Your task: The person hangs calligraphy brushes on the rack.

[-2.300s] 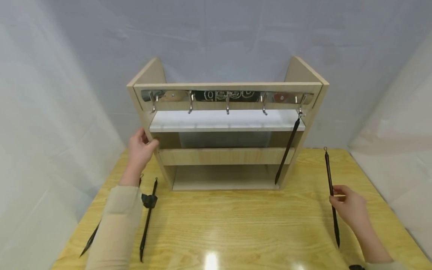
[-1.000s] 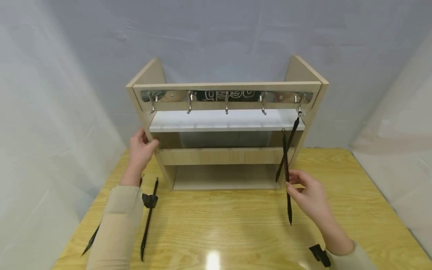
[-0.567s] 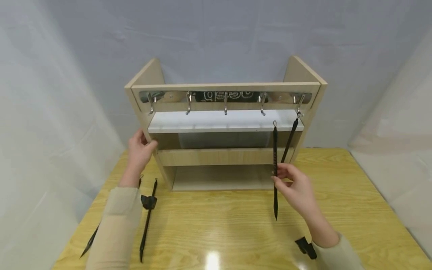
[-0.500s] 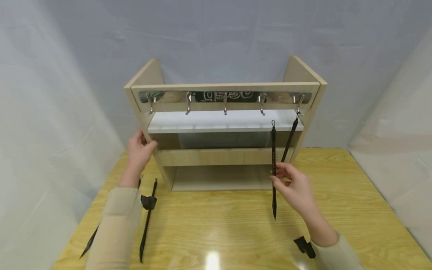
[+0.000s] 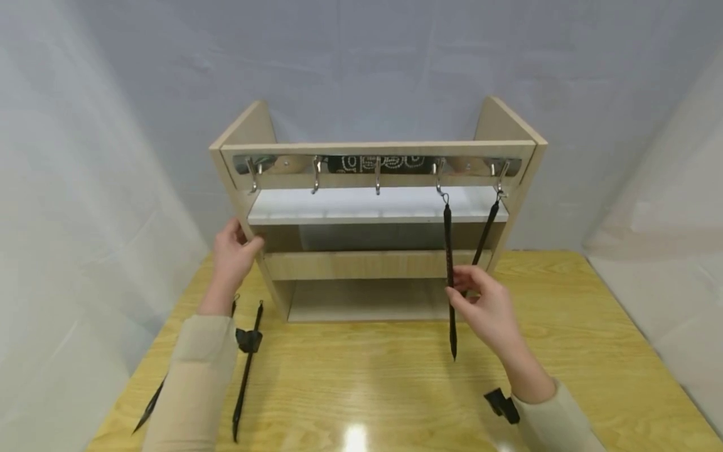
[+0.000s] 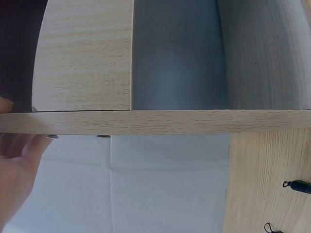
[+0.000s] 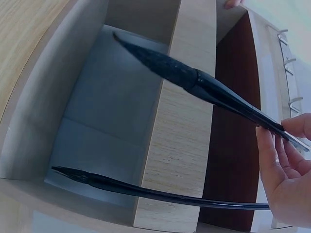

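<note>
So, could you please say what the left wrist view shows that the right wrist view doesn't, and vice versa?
Left wrist only: looped ends of two black brushes lying on the yellow wooden table.
Right wrist only: the right hand pinching a long black brush, another black brush hanging, and silver metal hooks.
Both: the pale wooden rack, that table, and part of the left hand.

Head: high, forward-down; wrists: close, turned sideways; all share rack point(image 5: 353, 266).
</note>
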Available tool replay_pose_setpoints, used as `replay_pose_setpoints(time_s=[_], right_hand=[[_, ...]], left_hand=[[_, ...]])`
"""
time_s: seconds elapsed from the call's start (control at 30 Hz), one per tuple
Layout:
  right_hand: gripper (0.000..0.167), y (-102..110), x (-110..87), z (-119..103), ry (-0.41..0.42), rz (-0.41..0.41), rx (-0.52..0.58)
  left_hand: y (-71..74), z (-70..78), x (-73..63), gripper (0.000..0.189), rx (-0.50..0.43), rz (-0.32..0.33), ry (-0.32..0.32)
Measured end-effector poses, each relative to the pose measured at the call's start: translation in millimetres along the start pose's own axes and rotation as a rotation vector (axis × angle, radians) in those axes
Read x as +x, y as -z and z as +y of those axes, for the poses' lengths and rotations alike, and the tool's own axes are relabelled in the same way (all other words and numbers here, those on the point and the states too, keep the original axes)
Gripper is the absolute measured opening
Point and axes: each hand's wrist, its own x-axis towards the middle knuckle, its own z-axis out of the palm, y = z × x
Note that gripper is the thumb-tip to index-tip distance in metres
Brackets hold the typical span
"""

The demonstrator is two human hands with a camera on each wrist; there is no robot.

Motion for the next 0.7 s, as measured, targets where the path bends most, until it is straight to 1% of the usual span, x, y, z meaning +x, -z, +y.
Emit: replay_pose_setpoints(time_s=[0.13, 0.33, 0.47, 0.7], right_hand=[[0.028, -1.8, 2.7, 1.2, -0.016, 0.001, 0.018], [0.027, -3.3, 4.2, 1.3, 0.000, 0.002, 0.026], [0.027, -3.3, 5.0, 0.0, 0.005, 0.010, 0.043], [0.028, -2.7, 7.3, -1.3, 0.002, 0.009, 0.053]], left_hand=[[0.3, -0.7, -0.6, 0.047, 0.016, 0.009, -0.021], [0.3, -1.8, -1.5, 0.043, 0.028, 0.032, -0.033], [-0.5, -1.0, 0.0, 0.044, 0.037, 0.032, -0.051], [-2.5, -0.2, 0.9, 0.043, 0.006, 0.030, -0.046]])
